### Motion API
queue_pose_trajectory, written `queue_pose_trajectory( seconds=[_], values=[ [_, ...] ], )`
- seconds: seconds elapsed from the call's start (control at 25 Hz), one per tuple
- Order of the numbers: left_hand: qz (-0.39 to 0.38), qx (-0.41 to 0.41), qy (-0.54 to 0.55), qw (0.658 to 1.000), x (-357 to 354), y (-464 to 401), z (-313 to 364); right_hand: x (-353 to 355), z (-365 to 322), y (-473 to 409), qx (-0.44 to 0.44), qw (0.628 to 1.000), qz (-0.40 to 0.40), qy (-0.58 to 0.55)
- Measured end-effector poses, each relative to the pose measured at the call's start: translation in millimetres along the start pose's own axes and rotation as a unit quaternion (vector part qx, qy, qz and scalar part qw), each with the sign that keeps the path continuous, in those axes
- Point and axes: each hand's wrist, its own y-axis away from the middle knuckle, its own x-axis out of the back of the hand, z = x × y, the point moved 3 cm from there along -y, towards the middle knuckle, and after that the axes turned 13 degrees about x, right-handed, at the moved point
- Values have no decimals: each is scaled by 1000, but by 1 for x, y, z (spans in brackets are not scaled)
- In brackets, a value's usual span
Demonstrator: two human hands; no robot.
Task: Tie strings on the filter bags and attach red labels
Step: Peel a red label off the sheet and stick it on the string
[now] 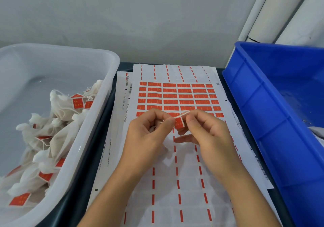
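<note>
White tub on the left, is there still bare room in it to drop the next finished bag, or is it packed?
The white tub is crowded along its right wall and near corner, where tied filter bags with red labels pile up. Its far-left floor, between the pile and the far rim, is bare. The blue bin shows bare floor too. Both hands hold a red label over the label sheet.

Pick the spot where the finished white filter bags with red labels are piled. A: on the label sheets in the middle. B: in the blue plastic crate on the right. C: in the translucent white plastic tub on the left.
C: the white filter bags with red labels lie heaped in the translucent white plastic tub on the left.
</note>
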Motion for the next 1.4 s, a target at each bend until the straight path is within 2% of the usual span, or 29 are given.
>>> queue_pose_trajectory(
  seconds=[0.32,0.6,0.84,1.04,1.12,1.2,1.32,1.4],
  values=[
    [-4,-3,6,1000,1,1,0,-3,0,0,23,997,-45,51],
    [-20,-25,5,999,-3,4,7,-2,1,0,7,1000,-8,22],
    [-31,-1,-6,1000,-7,4,5,1,-3,0,32,999,15,39],
    [-19,-29,-10,999,-4,4,7,-2,-2,0,17,999,6,40],
    [-15,-34,-40,998,-1,4,7,-3,-4,0,22,999,22,41],
    [-11,-16,-120,993,3,5,6,-1,-6,0,31,997,54,40],
    [36,-23,-263,964,15,5,4,2,-11,0,41,994,98,38],
    [68,-37,-307,948,20,5,7,0,-13,0,47,993,100,43]
  ],
)
